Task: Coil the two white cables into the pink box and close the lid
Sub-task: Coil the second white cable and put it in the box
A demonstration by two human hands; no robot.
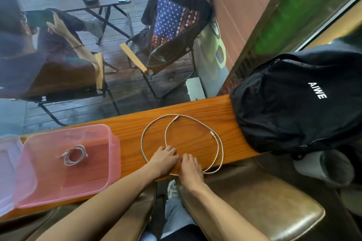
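Head view: both hands (177,159) pinch the near edge of the looped white cable (181,141).

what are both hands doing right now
Left hand: fingers pressed on the loose white cable; grip cannot be told.
Right hand: on the same cable; cannot be told.

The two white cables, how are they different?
The cable in the pink box is wound into a small tight coil; the cable on the wooden counter lies in big loose loops. The boxed one is untouched; the left hand and right hand rest on the other. Both are white.
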